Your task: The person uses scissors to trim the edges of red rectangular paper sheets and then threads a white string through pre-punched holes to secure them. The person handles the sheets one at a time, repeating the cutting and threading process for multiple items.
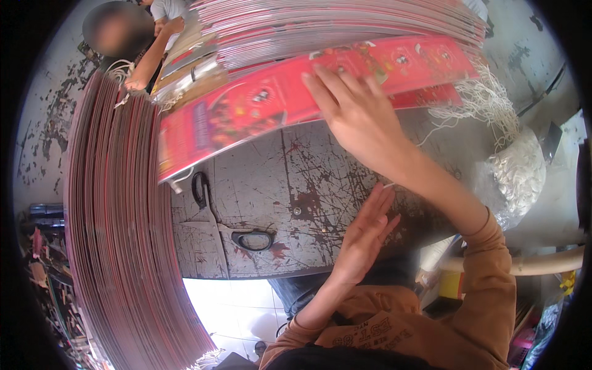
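The right hand (354, 114) reached forward, fingers extended over the red card (250, 102) above the table (265, 179); its grip was unclear. The left hand (365, 237), open, slanted upward nearer the body.

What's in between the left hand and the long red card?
Straight ahead of the left hand, the right hand and its forearm slant across in this view, fingers over the long red card. Toward the card's left part, nothing visible blocks; the scissors lie farther left, outside that path.
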### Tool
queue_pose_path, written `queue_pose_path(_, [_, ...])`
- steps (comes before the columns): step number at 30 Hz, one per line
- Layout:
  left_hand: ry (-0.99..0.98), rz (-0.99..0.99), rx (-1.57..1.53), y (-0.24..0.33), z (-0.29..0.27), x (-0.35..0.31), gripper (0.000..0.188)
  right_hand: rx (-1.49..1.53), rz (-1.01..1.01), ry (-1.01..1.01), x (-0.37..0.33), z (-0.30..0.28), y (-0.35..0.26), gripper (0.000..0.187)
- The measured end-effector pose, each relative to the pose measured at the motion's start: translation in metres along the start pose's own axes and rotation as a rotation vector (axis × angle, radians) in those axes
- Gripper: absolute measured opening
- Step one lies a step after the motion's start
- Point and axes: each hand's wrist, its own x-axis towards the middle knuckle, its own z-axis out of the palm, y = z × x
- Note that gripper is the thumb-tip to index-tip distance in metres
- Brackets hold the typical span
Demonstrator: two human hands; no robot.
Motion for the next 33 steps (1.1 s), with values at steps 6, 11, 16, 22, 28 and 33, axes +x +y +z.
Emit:
queue_pose_path(6, [-0.024, -0.031, -0.019, -0.002, -0.003, -0.004, 0.054, 0.182, 0.086, -0.31, -0.032, 0.052, -0.014, 0.054])
queue_pose_path(11, [-0.032, -0.032, -0.005, -0.004, -0.006, -0.004, 0.053, 0.203, 0.192, -0.416, -0.034, 0.081, 0.004, 0.052])
queue_pose_path(16, [-0.042, -0.024, 0.039, -0.003, -0.003, -0.002, 0.053, 0.272, 0.133, -0.297, -0.039, 0.088, 0.021, 0.047])
queue_pose_path(22, [-0.056, -0.05, 0.051, -0.001, -0.003, -0.003, 0.051, 0.34, 0.157, -0.031, -0.017, 0.062, 0.03, 0.032])
queue_pose_path(28, [-0.092, -0.059, 0.129, 0.004, -0.005, -0.008, 0.042, 0.198, 0.215, 0.368, 0.041, 0.037, 0.08, 0.021])
queue_pose_path(33, [-0.167, -0.078, 0.219, 0.0, -0.002, -0.009, 0.037, 0.023, 0.258, 0.357, 0.06, 0.035, 0.181, 0.028])
